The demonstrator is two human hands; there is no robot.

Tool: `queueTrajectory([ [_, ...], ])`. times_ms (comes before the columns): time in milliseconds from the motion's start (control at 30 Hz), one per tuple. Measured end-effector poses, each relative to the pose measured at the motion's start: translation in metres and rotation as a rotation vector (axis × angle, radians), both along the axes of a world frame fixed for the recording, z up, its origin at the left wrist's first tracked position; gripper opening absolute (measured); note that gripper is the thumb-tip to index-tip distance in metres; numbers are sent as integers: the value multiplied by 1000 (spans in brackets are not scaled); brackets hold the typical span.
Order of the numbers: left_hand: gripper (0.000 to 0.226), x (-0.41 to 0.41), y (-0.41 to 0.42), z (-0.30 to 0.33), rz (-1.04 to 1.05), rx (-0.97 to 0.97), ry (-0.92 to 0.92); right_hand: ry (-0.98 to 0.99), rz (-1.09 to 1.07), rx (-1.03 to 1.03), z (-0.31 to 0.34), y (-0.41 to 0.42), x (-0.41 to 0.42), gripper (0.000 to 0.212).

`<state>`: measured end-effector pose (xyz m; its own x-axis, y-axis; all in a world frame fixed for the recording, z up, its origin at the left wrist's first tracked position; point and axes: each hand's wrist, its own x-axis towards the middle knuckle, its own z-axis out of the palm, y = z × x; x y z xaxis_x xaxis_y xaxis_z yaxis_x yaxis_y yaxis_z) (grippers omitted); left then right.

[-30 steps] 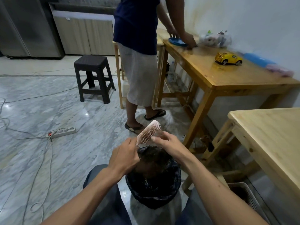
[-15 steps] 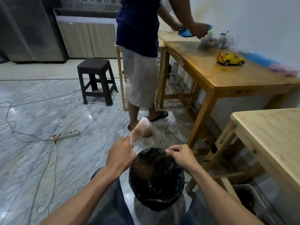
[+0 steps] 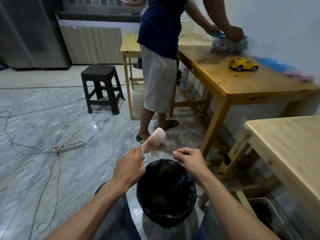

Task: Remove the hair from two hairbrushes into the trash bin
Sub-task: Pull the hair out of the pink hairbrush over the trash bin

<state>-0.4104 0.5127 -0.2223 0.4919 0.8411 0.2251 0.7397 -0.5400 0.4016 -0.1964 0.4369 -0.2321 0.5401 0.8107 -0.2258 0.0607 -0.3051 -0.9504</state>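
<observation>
Grey marble floor [image 3: 43,135] with loose grey cables and a white power strip [image 3: 71,146] at left. Dark plastic square stool [image 3: 101,87] stands further back, clear of the work area. Second person in navy shirt and pale shorts [image 3: 159,66] stands directly beyond the bin, leaning over a brown wooden bench [image 3: 251,84] that carries a yellow toy car [image 3: 243,64]. Pale wooden bench [image 3: 290,146] at right edge; white slotted plastic basket [image 3: 270,217] on the floor beside it.

Round trash bin lined with a black plastic bag [image 3: 166,194] sits on the floor between the wearer's knees. Left hand [image 3: 129,168] is closed around the handle of a pink plastic hairbrush [image 3: 153,141], held tilted up and away above the bin's far rim, bristles facing right. Right hand [image 3: 190,160] hovers over the bin's rim just right of the brush, fingertips pinched together; faint wisps of hair [image 3: 165,150] blur between brush and fingers, too thin to confirm contact.
</observation>
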Motion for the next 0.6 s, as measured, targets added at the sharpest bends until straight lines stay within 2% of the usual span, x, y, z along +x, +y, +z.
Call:
queueTrajectory([
  [67,21,-6,5,0,41,-2,-20,-41,-73,-52,-7,-5,6,5],
  [167,19,-6,6,-2,24,5,-10,-126,-36,-179,-13,-10,8,5],
  [233,19,-2,3,-3,-10,14,-12,-157,64,-189,-11,-7,5,23],
  [333,24,6,-1,-6,-88,71,41,37,225,-55,7,-4,-3,52],
  [400,31,10,-3,-8,-131,129,92,103,309,-29,12,0,-6,46],
  [467,34,12,-4,-8,-140,160,128,55,365,-50,8,3,-10,44],
  [600,37,9,1,-6,-67,89,107,81,207,-6,-4,3,-9,13],
])
